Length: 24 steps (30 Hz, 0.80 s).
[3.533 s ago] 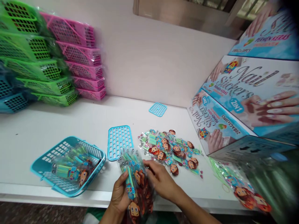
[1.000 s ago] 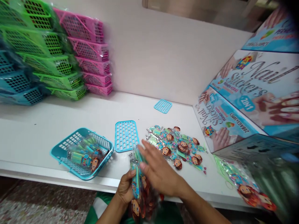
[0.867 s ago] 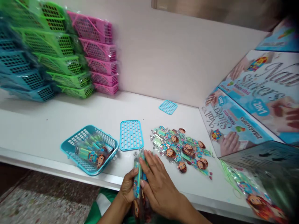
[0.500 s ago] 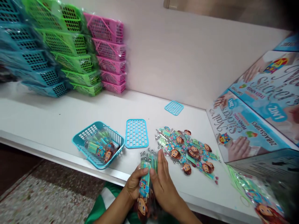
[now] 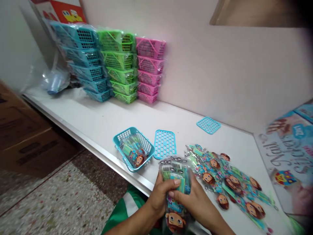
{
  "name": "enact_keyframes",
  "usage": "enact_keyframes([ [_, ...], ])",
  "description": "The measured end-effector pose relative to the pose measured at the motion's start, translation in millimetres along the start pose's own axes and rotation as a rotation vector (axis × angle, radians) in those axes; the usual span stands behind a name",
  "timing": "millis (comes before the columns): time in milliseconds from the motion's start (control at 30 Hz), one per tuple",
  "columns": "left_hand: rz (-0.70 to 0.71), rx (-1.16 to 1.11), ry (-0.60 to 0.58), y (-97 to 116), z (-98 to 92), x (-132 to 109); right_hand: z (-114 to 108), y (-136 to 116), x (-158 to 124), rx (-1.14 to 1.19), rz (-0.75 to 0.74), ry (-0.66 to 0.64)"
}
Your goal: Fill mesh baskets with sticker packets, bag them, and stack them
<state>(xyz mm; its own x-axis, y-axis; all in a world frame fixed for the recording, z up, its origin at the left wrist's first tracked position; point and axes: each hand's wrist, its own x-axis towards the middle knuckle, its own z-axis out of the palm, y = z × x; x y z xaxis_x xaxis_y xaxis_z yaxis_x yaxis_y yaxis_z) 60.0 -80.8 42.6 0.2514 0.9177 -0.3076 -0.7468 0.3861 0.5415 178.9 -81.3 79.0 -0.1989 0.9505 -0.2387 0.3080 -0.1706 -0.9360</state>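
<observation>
A bundle of clear packets [image 5: 176,212] with cartoon faces is held upright at the table's front edge. My left hand [image 5: 158,195] wraps its left side, thumb across the front. My right hand [image 5: 195,199] grips the right side, its thumb also on the front. Just beyond my left hand, a blue basket [image 5: 118,140] holds several similar packets. A flat blue perforated panel [image 5: 165,144] lies right of the basket. Many loose packets [image 5: 233,182] are spread in a pile to the right of my right hand.
Stacks of wrapped blue baskets [image 5: 89,70], green baskets [image 5: 119,62] and pink baskets [image 5: 149,68] stand against the wall. Another blue panel [image 5: 208,125] lies at the back. A printed box [image 5: 290,156] is at the right, brown cartons [image 5: 26,137] at the left.
The view has swung left, so the table's things appear farther right. My right hand's fingers, previously stretched along the bundle, now curl around it; the bundle's front faces the camera more broadly.
</observation>
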Motion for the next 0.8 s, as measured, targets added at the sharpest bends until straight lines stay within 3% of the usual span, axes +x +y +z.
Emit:
enact_keyframes([
  [133, 0.116, 0.012, 0.051, 19.4, 5.3, -5.2, 9.6, -18.0, 19.5, -0.052, -0.098, -0.037],
  [300, 0.305, 0.275, -0.103, 67.6, -2.7, -1.2, 14.7, -39.0, 58.2, 0.081, -0.185, -0.14],
  [367, 0.451, 0.539, -0.029, 95.5, -23.8, 0.3, 13.7, -46.2, 73.8, 0.192, -0.149, -0.17],
  [467, 0.841, 1.084, 0.163, 136.8, -74.1, 0.1, 8.5, -59.1, 91.7, 0.254, -0.091, -0.14],
  [500, 0.939, 1.287, 0.149, 147.9, -91.9, -0.4, 6.4, -63.6, 96.1, 0.252, -0.084, -0.133],
  [567, 0.923, 1.644, 0.011, 163.1, -121.3, -1.3, 3.0, -71.7, 103.0, 0.233, -0.084, -0.143],
  [633, 0.802, 1.845, -0.121, 168.8, -136.8, -1.2, 1.6, -76.4, 108.3, 0.208, -0.093, -0.167],
  [800, 0.656, 1.808, -0.286, 166.8, -126.9, 4.8, 3.4, -74.3, 116.7, 0.109, -0.147, -0.195],
])
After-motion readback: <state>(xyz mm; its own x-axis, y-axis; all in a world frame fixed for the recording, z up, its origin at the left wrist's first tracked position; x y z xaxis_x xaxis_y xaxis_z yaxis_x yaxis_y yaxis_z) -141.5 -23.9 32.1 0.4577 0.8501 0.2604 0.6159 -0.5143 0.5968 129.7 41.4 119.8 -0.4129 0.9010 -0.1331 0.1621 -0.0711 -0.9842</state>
